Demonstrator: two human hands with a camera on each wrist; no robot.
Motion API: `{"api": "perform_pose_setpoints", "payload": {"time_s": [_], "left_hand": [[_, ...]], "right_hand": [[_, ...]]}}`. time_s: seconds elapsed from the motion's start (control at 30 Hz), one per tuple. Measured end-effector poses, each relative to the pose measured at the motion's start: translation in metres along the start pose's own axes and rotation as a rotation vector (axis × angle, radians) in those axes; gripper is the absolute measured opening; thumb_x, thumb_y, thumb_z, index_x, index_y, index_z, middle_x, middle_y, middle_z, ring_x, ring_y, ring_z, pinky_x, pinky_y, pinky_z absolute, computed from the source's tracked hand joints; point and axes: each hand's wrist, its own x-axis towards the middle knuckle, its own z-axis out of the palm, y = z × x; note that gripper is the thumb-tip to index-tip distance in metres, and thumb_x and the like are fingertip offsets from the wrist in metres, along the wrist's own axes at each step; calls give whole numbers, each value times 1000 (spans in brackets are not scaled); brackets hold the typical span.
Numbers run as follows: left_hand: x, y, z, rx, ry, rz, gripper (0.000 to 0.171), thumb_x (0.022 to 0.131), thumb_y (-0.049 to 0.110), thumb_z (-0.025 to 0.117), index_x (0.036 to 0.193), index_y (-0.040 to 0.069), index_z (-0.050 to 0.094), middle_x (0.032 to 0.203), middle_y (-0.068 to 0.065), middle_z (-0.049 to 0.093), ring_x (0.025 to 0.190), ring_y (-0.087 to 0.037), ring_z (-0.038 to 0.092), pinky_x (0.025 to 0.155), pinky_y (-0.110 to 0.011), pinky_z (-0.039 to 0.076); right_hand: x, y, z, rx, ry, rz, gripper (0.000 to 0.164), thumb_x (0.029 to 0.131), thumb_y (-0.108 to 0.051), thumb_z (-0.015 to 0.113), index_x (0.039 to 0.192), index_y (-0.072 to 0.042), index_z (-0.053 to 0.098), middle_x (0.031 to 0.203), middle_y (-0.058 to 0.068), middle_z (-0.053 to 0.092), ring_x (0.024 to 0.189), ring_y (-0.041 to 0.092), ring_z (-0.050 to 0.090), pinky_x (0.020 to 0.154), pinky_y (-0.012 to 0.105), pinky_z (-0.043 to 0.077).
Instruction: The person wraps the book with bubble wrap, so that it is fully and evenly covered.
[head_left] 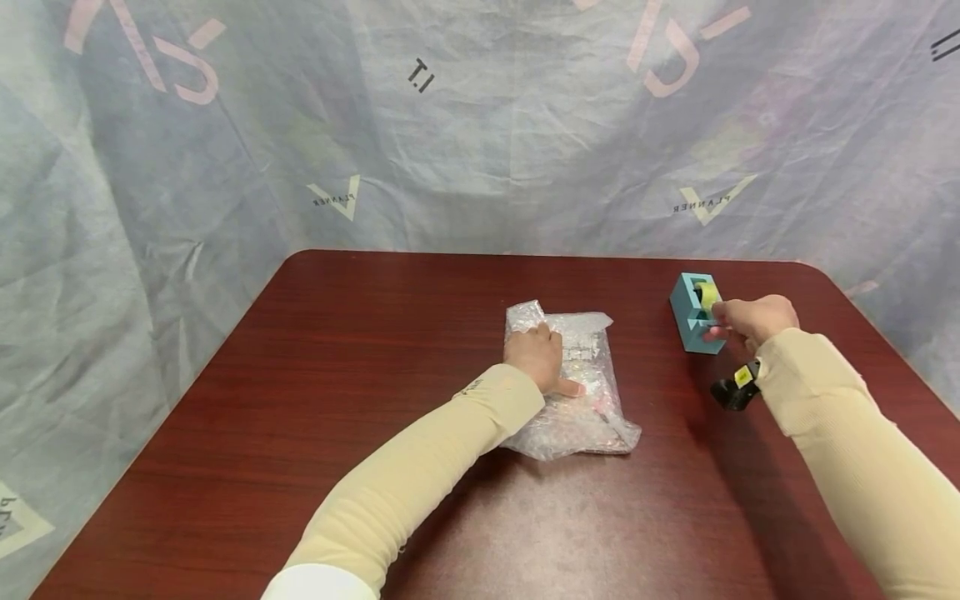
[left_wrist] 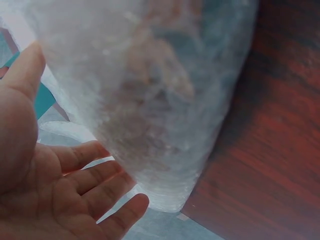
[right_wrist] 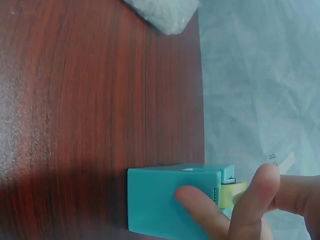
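Note:
A flat item in clear bubble wrap (head_left: pixel 588 417) lies on the table, its wrapped contents too blurred to name. My left hand (head_left: pixel 534 357) rests on its left part, with the thumb stretched to the right. In the left wrist view the fingers of that hand (left_wrist: pixel 75 185) look loosely extended along the wrap's edge. To the right stands a light blue tape dispenser (head_left: pixel 684 321) with a yellow roll of tape (head_left: pixel 706 296). My right hand (head_left: pixel 757 321) is at its front, pinching at the tape's end near the cutter, while one finger touches the dispenser's face (right_wrist: pixel 160 205).
The dark red wooden table (head_left: pixel 337 333) has rounded far corners. Behind it hangs a grey printed cloth (head_left: pixel 480 133), which also runs down the left side. A black wrist camera (head_left: pixel 735 392) hangs beneath the right wrist.

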Motion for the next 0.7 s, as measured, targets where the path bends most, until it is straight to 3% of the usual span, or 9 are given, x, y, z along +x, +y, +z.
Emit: {"api": "perform_pose_setpoints", "payload": {"time_s": [0.13, 0.27, 0.5, 0.7], "left_hand": [[1, 1, 0, 7, -8, 1, 95, 84, 81, 57, 147, 11, 50, 134, -6, 57, 115, -18, 61, 78, -30, 54], [1, 1, -1, 9, -15, 3, 95, 83, 81, 57, 148, 11, 50, 136, -6, 56, 116, -18, 61, 78, -30, 55], [1, -1, -3, 7, -20, -2, 96, 84, 81, 57, 149, 11, 49, 139, -7, 55, 119, -19, 60, 80, -30, 55], [2, -1, -2, 3, -20, 8, 95, 84, 80, 57, 149, 11, 49, 139, -7, 55, 119, -19, 60, 81, -31, 55]], "right_hand": [[-1, 3, 1, 43, -9, -10, 23, 98, -23, 53, 104, -1, 59, 59, -4, 67, 52, 3, 56, 48, 25, 42], [-1, 6, -1, 6, -24, -47, 26, 98, -24, 54, 105, 0, 61, 60, -5, 68, 59, 2, 64, 51, 24, 44], [0, 7, -12, -112, -174, -153, 30, 99, -27, 55, 100, -1, 69, 70, -6, 70, 53, 3, 51, 49, 25, 38], [-3, 12, -18, -72, -247, -142, 32, 103, -32, 53, 106, -4, 68, 76, -7, 73, 59, 1, 61, 53, 23, 44]]}}
